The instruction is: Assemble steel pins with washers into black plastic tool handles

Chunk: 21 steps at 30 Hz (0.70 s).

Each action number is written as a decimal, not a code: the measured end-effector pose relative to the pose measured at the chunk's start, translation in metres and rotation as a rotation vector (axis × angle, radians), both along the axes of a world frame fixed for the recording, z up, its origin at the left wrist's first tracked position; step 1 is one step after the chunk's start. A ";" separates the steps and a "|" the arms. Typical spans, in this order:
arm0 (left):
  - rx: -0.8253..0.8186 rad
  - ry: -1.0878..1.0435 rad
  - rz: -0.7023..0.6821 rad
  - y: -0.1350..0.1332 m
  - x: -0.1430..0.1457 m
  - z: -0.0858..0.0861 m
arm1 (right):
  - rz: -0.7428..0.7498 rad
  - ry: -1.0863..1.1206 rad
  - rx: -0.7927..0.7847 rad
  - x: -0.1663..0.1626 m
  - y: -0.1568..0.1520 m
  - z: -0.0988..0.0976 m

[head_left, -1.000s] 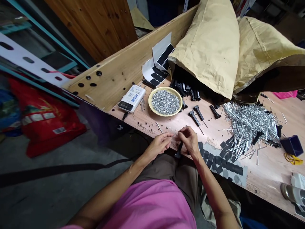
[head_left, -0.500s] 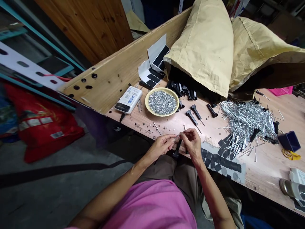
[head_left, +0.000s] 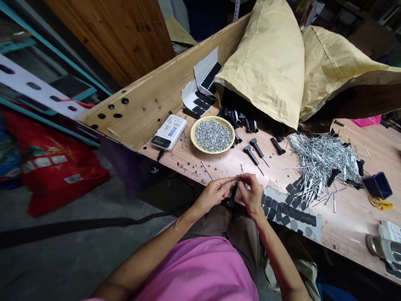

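Note:
My left hand (head_left: 214, 195) is closed in a pinch at the table's front edge, its fingertips on a thin shiny metal pin (head_left: 233, 179). Close against it, my right hand (head_left: 251, 194) is also pinched; whatever lies between its fingers is too small and covered to make out. A black T-shaped plastic piece (head_left: 232, 200) shows between the two hands, above the lap; which hand bears it is hidden. Just beyond the right fingers, another metal pin (head_left: 242, 168) lies on the table. A yellow bowl (head_left: 193, 145) of small metal nuts or washers stands past my left hand.
Right of my hands are a heap of long metal pins (head_left: 322, 163) and a grey sheet of black stickers (head_left: 317, 232). A white digital scale (head_left: 171, 129) sits left of the bowl. Large tan sacks (head_left: 266, 62) lie behind, with black plastic pieces (head_left: 250, 154) before them.
Both pairs of fingertips have come closer together, the right hand shifting slightly down and left. The view has moved a little; the things on the table lie as before.

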<state>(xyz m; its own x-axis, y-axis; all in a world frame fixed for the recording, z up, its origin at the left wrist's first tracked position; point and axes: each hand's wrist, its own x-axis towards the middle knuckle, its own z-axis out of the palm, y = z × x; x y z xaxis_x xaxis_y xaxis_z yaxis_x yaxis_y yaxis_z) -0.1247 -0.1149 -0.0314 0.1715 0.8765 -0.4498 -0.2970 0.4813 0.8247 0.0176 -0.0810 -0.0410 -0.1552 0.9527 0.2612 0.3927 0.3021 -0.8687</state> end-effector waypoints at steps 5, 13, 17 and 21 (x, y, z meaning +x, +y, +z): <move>-0.048 -0.079 -0.030 0.003 0.000 0.003 | 0.136 -0.150 0.218 0.006 0.001 0.003; -0.093 -0.221 -0.214 0.007 -0.014 0.007 | 0.355 -0.023 -0.081 0.026 0.017 0.023; -0.076 -0.225 -0.268 0.004 -0.013 0.008 | 0.403 -0.032 -0.143 0.031 0.018 0.028; 0.011 -0.137 -0.204 0.003 -0.007 0.008 | 0.292 -0.026 -0.128 0.026 0.015 0.025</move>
<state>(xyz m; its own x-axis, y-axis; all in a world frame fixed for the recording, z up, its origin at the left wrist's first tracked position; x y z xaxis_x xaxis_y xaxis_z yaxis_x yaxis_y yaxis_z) -0.1322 -0.1123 -0.0231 0.4045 0.8220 -0.4008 -0.3041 0.5342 0.7888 0.0439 -0.0661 -0.0155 -0.4323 0.8917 0.1343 0.3278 0.2941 -0.8978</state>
